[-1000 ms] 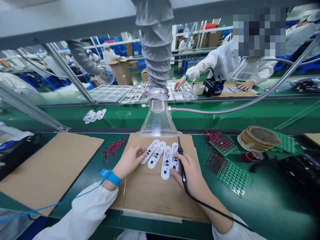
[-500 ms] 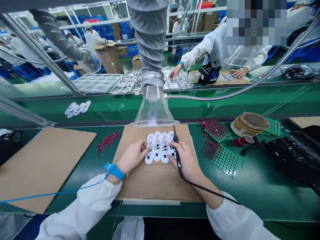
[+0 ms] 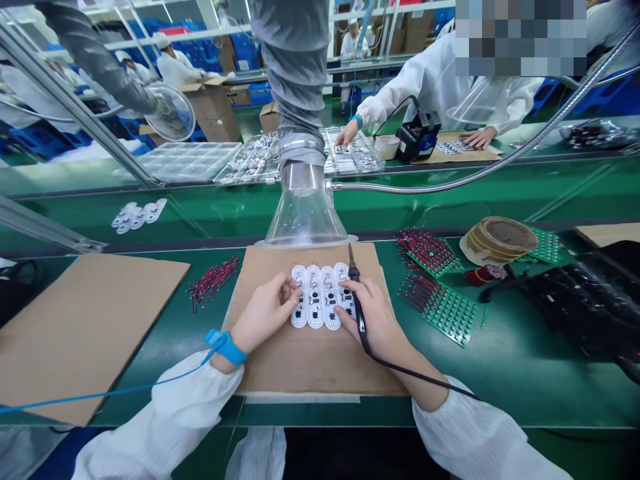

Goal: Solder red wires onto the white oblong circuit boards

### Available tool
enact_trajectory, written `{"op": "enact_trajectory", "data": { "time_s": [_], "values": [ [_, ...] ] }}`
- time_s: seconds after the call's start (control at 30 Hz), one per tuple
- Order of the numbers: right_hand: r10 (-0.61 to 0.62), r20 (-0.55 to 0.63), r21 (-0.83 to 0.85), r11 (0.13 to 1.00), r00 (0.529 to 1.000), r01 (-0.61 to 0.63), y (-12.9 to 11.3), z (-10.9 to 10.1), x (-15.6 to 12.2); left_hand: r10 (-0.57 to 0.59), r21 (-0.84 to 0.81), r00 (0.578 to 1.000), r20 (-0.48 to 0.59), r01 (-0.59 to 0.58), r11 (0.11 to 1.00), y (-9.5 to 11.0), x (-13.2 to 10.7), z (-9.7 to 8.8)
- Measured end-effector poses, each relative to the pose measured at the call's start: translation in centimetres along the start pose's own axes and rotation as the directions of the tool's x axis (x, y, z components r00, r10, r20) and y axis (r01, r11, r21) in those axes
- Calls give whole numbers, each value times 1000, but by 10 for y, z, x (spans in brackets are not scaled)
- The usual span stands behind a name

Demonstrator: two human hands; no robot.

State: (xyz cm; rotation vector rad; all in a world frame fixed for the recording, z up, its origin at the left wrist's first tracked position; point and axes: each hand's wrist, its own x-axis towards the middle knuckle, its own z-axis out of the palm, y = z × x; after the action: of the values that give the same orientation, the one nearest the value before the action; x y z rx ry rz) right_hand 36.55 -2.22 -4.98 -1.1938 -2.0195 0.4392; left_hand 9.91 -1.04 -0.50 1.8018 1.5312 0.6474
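Several white rounded circuit boards [image 3: 315, 297], joined side by side, lie on a cardboard sheet [image 3: 310, 363]. At their left edge is my left hand [image 3: 273, 303], fingers curled with thumb and fingertips close together; whether anything small is between them I cannot make out. My right hand [image 3: 373, 310] is closed around a soldering iron [image 3: 356, 293], its tip pointing away from me. The thumb and fingertips of that hand also rest at the right end of the boards. A blue wrist strap [image 3: 227, 347] circles my left wrist.
A clear fume hood [image 3: 306, 217] hangs just beyond the boards. Red wires [image 3: 214, 280] lie to the left; green boards with red-black parts [image 3: 443, 307] and a tape-wrapped round container [image 3: 497, 240] stand right. More cardboard [image 3: 90, 333] lies far left. A co-worker's hand [image 3: 346, 135] reaches into trays opposite.
My left fingers have lifted slightly off the left board and curled more. The boards have straightened and shifted a little. My right hand keeps hold of the soldering iron; the view has shifted slightly.
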Motion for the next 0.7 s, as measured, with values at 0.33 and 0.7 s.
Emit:
{"op": "enact_trajectory", "data": {
  "time_s": [0.33,0.7],
  "values": [
    [-85,-82,-3,996,993,85,-10,-8,1,297,-161,932,208,-267,950,44,12,29],
    [-10,-165,-61,998,986,0,21,-38,-4,264,-70,963,-50,-267,961,-23,45,-24]
  ]
}}
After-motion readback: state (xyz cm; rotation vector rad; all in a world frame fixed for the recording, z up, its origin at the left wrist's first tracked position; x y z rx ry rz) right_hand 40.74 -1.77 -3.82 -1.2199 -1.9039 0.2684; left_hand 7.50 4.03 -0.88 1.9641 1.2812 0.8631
